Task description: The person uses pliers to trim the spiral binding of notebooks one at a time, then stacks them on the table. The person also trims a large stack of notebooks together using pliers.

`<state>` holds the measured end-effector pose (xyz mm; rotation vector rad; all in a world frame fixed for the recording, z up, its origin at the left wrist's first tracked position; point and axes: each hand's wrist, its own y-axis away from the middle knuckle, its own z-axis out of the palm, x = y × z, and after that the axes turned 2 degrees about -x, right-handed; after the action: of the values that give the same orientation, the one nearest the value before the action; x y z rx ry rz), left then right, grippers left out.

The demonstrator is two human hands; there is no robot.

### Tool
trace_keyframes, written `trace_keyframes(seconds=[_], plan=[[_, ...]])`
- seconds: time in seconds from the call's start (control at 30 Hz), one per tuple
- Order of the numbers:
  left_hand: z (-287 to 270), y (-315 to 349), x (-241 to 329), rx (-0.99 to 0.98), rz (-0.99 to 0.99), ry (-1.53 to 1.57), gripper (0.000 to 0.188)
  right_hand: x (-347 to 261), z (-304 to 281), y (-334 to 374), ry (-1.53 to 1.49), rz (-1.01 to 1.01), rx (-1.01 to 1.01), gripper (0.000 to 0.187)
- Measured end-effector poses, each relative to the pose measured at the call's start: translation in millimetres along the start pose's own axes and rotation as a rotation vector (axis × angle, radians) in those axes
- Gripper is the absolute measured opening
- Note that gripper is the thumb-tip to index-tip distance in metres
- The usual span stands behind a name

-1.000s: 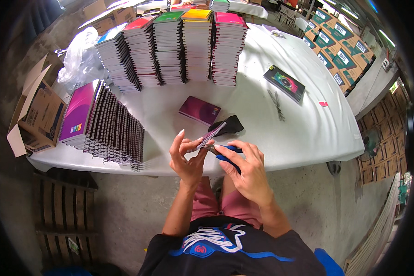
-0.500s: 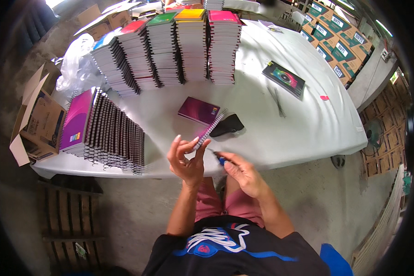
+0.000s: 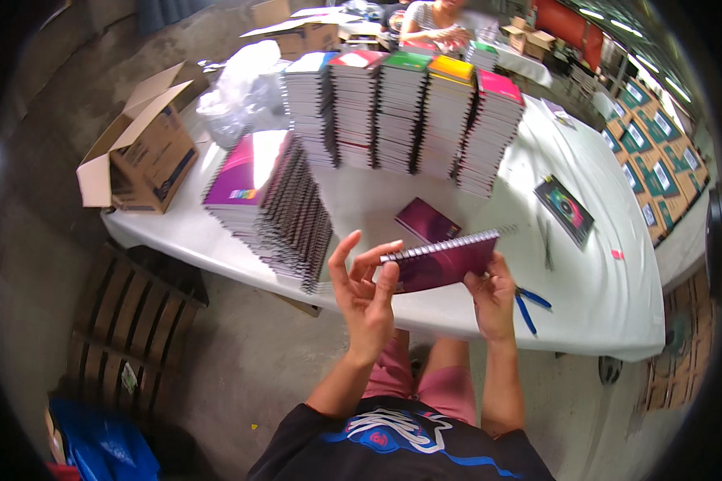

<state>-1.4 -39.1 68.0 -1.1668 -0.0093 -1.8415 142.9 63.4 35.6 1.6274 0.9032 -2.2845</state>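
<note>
Both hands hold up a small purple spiral-bound notebook above the table's front edge, its wire coil along the top and a loose coil end sticking out at the right. My left hand pinches its left end between thumb and fingers, with the forefinger raised. At the other end, my right hand grips the lower right corner. Blue-handled pliers lie on the table just right of my right hand. Behind the held notebook lies another purple notebook, partly hidden.
A leaning stack of purple notebooks stands at the left, near an open cardboard box and a plastic bag. Several tall notebook stacks line the back. A black notebook and loose wire coil lie right. A person sits beyond.
The pliers have left my right hand and lie on the table. That hand now grips the notebook, which has turned to show its cover. The view has swung left.
</note>
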Motion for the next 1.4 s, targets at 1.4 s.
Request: trace_keyframes(seconds=[1.4], plan=[[-108.3, -106.8, 66.7, 0.273, 0.420, -0.441, 0.037, 27.7, 208.0, -196.7, 0.153, -0.083, -0.530, 0.049]])
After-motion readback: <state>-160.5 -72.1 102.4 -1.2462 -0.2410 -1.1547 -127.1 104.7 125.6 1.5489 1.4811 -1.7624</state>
